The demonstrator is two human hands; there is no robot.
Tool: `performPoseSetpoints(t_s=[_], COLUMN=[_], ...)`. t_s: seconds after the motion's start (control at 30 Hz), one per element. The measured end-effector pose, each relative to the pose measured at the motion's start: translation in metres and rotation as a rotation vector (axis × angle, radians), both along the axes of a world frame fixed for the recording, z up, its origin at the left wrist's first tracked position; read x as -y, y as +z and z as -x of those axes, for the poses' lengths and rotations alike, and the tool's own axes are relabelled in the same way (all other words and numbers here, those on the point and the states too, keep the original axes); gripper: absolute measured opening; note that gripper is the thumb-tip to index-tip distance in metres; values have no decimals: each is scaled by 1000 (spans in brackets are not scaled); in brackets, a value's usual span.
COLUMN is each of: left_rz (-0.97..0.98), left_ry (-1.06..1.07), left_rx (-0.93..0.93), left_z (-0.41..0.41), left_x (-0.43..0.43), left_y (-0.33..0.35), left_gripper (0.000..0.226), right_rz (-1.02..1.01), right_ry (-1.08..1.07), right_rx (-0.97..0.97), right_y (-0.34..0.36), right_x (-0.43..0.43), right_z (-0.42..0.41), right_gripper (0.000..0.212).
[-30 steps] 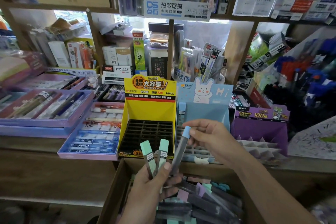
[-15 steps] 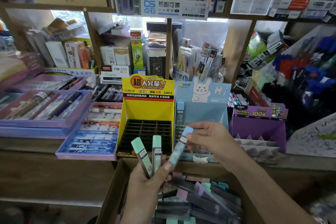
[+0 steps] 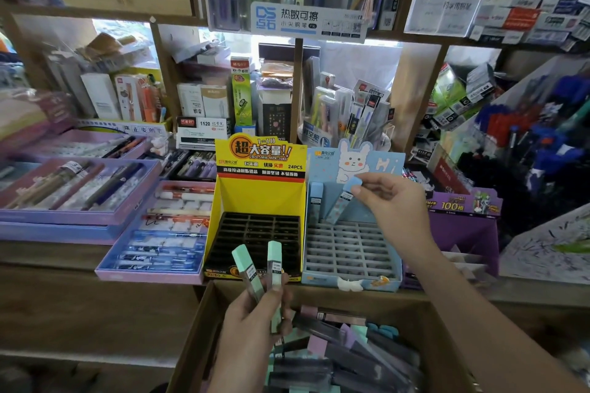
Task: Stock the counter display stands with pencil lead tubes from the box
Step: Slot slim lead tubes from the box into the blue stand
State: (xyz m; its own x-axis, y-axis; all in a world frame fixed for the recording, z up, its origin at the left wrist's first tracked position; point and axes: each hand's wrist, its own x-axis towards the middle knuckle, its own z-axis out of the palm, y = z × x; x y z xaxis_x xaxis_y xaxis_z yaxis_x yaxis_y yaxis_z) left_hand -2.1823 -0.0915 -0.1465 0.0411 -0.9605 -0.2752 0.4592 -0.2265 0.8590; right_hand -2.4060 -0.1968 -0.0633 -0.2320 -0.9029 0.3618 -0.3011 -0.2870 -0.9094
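Right hand (image 3: 392, 210) pinches a blue-capped tube (image 3: 343, 201) by its cap between thumb and fingertips. The tube is tilted, with its lower end at the back row of the blue stand (image 3: 319, 277); whether it has entered a slot cannot be told. A second blue tube (image 3: 316, 201) stands upright in the back-left corner slot, just beside it. The rest of that grid shows open slots. The yellow stand (image 3: 255, 195) sits against the blue stand's left side, its black grid open. Left hand (image 3: 252, 322) has its fingers curled round a pair of mint-capped tubes (image 3: 274, 265), held upright with the caps fanned apart in front of the yellow stand's near edge. The cardboard box (image 3: 383, 301) sits below the counter edge and holds loose tubes lying flat. A purple stand (image 3: 463, 226) flanks the blue one on the right, and pen trays (image 3: 153, 276) flank the yellow one on the left. The wooden counter (image 3: 48, 258) is backed by crowded shelves (image 3: 95, 11).
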Motion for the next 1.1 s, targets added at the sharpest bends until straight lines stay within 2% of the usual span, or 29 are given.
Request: performPoseSetpoints(t_s=[0.47, 0.63, 0.73, 0.8, 1.0, 1.1], left_rz=[-8, -10, -11, -13, -19, -22], left_ry=[-5, -10, -2, 19, 36, 24], left_rx=[1, -15, -17, -14, -18, -32], left_z=[-2, 0, -1, 0, 2, 2], left_x=[-1, -3, -4, -5, -7, -8], left_y=[2, 6, 6, 7, 10, 10], left_gripper=[26, 23, 20, 17, 16, 18], right_rz=[12, 74, 94, 79, 31, -5], right_ry=[7, -40, -76, -78, -63, -53], right_rx=[-257, -503, -696, -759, -690, -483], right_y=[-15, -16, -16, -16, -16, -19], right_x=[15, 17, 16, 15, 10, 1], right_z=[-12, -18, -20, -21, -20, -24], right_gripper=[27, 16, 21, 25, 33, 24])
